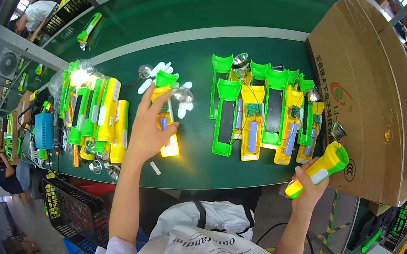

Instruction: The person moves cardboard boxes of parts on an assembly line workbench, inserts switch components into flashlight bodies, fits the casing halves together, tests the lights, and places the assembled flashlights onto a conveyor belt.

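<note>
My left hand [146, 135] is closed around an opened flashlight [171, 144], its thumb on the right side and its fingers on the left. A purple battery shows inside the yellow shell, and the lower end glows brightly. A silver reflector [183, 95] lies beside its upper end. My right hand [309, 191] grips a closed yellow-and-green flashlight [322, 169] near the table's right front edge, its wide head tilted up and to the right. Between the hands, several open flashlight halves [225, 124] lie in overlapping rows, with batteries, wires and reflectors on some.
Several closed flashlights [108, 109] are piled at the left beside a lit lamp [84, 76]. White plastic pieces [185, 108] lie behind my left hand. A large cardboard box [367, 97] stands on the right. A black crate [74, 213] is below the table's left edge.
</note>
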Available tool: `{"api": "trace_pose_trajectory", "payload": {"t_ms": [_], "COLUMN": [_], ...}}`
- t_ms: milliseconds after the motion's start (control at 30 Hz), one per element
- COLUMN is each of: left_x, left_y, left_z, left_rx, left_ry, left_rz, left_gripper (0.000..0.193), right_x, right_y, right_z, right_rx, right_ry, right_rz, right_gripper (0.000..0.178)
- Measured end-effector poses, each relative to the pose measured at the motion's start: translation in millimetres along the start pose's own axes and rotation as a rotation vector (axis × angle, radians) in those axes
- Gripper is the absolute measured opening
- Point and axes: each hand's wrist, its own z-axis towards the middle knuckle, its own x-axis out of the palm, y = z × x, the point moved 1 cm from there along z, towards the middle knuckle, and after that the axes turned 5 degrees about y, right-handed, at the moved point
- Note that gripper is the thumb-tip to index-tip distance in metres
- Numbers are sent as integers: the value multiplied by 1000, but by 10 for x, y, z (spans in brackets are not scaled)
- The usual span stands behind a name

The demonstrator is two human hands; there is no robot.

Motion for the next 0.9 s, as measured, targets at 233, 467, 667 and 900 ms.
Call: {"api": "trace_pose_trajectory", "payload": {"t_ms": [233,467,667,900], "left_x": [-73,60,-2,476], "left_y": [165,-54,-576,-1808], "left_z": [31,-128,-48,525], "left_rx": [-64,-1,29,477], "left_ry": [-113,-30,-276,121], "left_rz": [-4,108,154,210], "left_gripper": [66,65,62,73], "right_x": [38,-85,-155,-178], "right_y": [-86,-80,-145,-60], "right_z": [56,22,56,230], "right_rx": [-6,-3,-138,-437], "right_ry": [-60,-78,-54,-209], "right_rz": [-16,81,-142,-327], "right_gripper": [46,43,40,32]}}
